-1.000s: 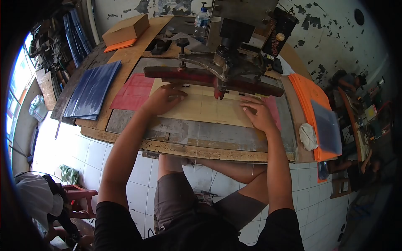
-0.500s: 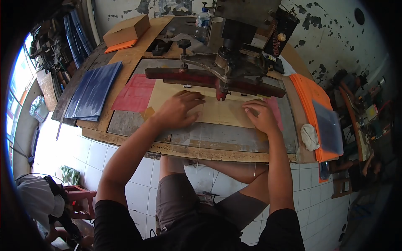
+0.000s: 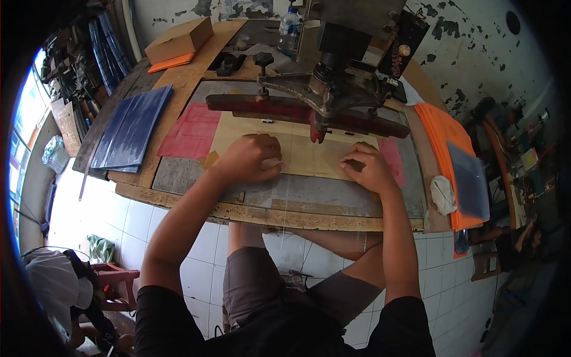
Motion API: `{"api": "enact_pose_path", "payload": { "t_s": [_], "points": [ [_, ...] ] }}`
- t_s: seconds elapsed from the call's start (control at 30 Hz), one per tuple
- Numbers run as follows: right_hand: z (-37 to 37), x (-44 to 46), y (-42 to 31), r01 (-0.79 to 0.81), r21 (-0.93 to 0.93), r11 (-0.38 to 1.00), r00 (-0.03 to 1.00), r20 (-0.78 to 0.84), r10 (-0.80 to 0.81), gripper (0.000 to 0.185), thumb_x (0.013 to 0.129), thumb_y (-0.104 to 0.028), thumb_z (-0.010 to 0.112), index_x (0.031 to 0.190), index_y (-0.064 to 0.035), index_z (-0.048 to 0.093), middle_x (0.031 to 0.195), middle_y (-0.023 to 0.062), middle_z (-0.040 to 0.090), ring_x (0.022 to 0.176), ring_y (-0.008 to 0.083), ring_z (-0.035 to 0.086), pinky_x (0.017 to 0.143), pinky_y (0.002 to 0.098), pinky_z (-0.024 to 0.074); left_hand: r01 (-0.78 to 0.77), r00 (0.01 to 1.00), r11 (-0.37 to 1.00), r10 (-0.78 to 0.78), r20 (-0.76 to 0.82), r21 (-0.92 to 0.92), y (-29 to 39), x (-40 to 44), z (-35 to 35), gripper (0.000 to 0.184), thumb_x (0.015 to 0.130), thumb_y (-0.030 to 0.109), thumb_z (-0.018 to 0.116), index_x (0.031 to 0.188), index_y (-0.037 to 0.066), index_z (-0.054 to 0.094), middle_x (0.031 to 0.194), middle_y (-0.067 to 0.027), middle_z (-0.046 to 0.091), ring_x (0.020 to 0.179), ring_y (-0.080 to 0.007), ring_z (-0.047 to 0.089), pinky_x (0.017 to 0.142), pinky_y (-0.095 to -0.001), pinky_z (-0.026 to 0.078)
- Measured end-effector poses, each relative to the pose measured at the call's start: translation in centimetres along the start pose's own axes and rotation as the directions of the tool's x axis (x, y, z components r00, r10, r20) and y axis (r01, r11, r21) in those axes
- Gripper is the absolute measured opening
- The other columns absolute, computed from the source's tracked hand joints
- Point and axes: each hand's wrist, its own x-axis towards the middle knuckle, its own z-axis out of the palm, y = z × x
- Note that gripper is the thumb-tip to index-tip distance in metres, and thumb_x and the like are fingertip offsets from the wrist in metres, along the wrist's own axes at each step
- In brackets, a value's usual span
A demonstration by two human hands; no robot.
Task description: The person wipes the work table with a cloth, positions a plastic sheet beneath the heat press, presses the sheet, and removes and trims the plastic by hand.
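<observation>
The tabletop [image 3: 179,80] carries one box [image 3: 178,44] near the far left corner, one bottle [image 3: 289,33] by the far edge, one blue pile [image 3: 132,128], two orange piles [image 3: 439,134] (their sheets are too tightly packed to count), one white cloth [image 3: 442,195] near the right edge, one yellow sheet [image 3: 309,157] and two red patches [image 3: 191,130].

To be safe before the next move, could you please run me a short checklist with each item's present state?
1. Left hand in front of red bar: ok, it appears.
2. Right hand likewise: ok, it appears.
3. Visible part of yellow sheet lying flat: ok.
4. Yellow sheet squared under red bar: cannot tell.
5. Either hand's grip secure: cannot tell, contact unclear.
6. Cloth off yellow sheet: ok.
</observation>
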Motion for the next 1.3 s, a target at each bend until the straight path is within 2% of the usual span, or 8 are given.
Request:
{"api": "enact_pose_path", "payload": {
  "t_s": [0.27, 0.47, 0.57, 1.3],
  "points": [
    [0.3, 0.1, 0.5, 0.011, -0.046, 0.999, 0.998, -0.058, -0.014, 0.016, 0.089, -0.010, 0.081, 0.103, -0.0038, 0.082, 0.105, 0.0085, 0.074, 0.101, 0.0305, 0.072, 0.090, 0.0422, 0.0590, 0.020, 0.999, 0.995, -0.022, 0.023, 0.102, 0.0, 0.0, 0.0, 0.030, 0.093, 0.030, 0.075, 0.103, 0.002, 0.079, 0.114, -0.0120, 0.077, 0.099, -0.0337, 0.075, 0.088, -0.0450, 0.061],
    [0.3, 0.2, 0.5, 0.015, -0.089, 0.996, 0.997, -0.070, -0.022, 0.019, 0.090, -0.009, 0.080, 0.108, -0.0034, 0.082, 0.110, 0.0085, 0.075, 0.106, 0.0314, 0.071, 0.094, 0.0424, 0.0584, 0.065, 0.996, 0.989, -0.072, 0.043, 0.134, -0.4, -0.3, 0.3, 0.032, 0.095, 0.031, 0.074, 0.109, 0.004, 0.081, 0.121, -0.0105, 0.078, 0.103, -0.0329, 0.076, 0.093, -0.0442, 0.061],
    [0.4, 0.1, 0.6, 0.012, -0.096, 0.995, 0.997, -0.078, -0.019, 0.019, 0.090, -0.009, 0.080, 0.108, -0.0033, 0.082, 0.112, 0.0085, 0.075, 0.107, 0.0315, 0.071, 0.095, 0.0424, 0.0585, 0.106, 0.989, 0.985, -0.119, 0.089, 0.136, -0.2, -0.2, 0.1, 0.031, 0.094, 0.028, 0.075, 0.113, 0.005, 0.082, 0.126, -0.0109, 0.078, 0.112, -0.0318, 0.075, 0.099, -0.0437, 0.061],
    [0.4, 0.0, 1.0, 0.007, -0.092, 0.996, 0.997, -0.071, -0.014, 0.020, 0.091, -0.010, 0.079, 0.110, -0.0030, 0.081, 0.116, 0.0076, 0.076, 0.110, 0.0306, 0.071, 0.099, 0.0421, 0.0560, 0.090, 0.994, 0.988, -0.096, 0.046, 0.127, -0.3, -0.1, 0.2, 0.027, 0.091, 0.024, 0.077, 0.110, 0.005, 0.083, 0.123, -0.0116, 0.079, 0.111, -0.0325, 0.076, 0.101, -0.0444, 0.060]
  ]
}}
